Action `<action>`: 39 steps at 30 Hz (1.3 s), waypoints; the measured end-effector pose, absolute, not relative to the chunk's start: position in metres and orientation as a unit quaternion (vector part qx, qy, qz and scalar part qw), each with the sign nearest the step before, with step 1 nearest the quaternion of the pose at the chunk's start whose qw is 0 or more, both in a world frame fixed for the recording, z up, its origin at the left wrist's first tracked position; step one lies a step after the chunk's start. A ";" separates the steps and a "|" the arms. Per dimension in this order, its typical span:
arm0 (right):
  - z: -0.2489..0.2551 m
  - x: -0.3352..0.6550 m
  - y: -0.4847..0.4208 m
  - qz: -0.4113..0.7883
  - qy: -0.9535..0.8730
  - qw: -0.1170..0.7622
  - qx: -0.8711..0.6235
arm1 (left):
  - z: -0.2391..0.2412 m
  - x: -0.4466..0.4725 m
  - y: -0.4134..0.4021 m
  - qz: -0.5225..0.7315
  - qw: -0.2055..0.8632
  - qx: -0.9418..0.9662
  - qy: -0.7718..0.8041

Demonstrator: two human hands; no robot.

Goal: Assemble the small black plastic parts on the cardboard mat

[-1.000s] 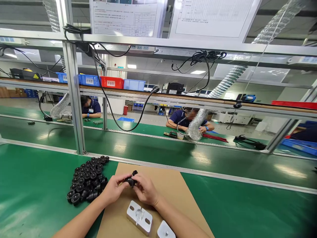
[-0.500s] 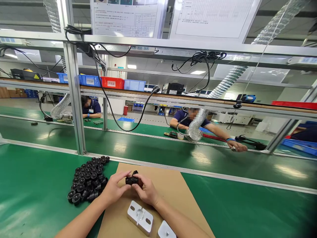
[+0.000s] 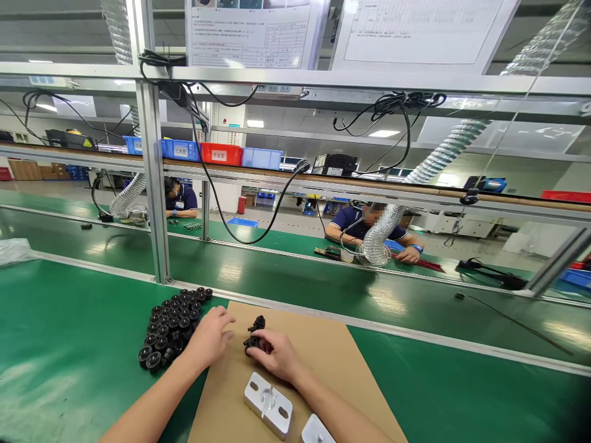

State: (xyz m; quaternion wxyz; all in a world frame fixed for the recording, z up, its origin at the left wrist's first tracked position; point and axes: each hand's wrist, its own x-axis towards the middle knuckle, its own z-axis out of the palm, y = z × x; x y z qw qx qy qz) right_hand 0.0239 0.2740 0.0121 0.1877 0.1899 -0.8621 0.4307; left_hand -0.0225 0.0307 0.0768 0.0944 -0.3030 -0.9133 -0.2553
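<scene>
My right hand [image 3: 273,353] grips a small black plastic part [image 3: 252,341] just above a brown cardboard sheet [image 3: 318,363]. Another small black part [image 3: 258,322] lies on the cardboard right behind it. My left hand [image 3: 210,335] has its fingers apart and holds nothing; it hovers at the cardboard's left edge, beside a pile of several round black parts [image 3: 173,323] on the green belt. A white metal fixture block [image 3: 269,403] sits on the cardboard under my right wrist.
A second white block [image 3: 318,432] shows at the bottom edge. An aluminium frame post [image 3: 154,184] rises behind the pile. Beyond a middle green conveyor [image 3: 300,280], two other people work at the far bench near silver ducts [image 3: 376,237]. Bins [image 3: 221,154] line a shelf.
My left hand let go of the black part and moved left toward the pile. The view shifted slightly left. The far person's outstretched arm has drawn back.
</scene>
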 end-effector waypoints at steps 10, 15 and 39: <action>0.021 0.031 0.273 0.429 -0.859 0.195 0.200 | 0.079 -0.044 -0.018 -0.223 0.027 -0.259 -0.939; 0.023 0.032 0.271 0.423 -0.857 0.201 0.213 | 0.069 -0.051 -0.016 -0.226 0.037 -0.239 -0.944; 0.019 0.006 0.277 0.779 -0.614 0.119 0.049 | 0.077 -0.051 0.031 -0.402 0.143 -0.384 -0.819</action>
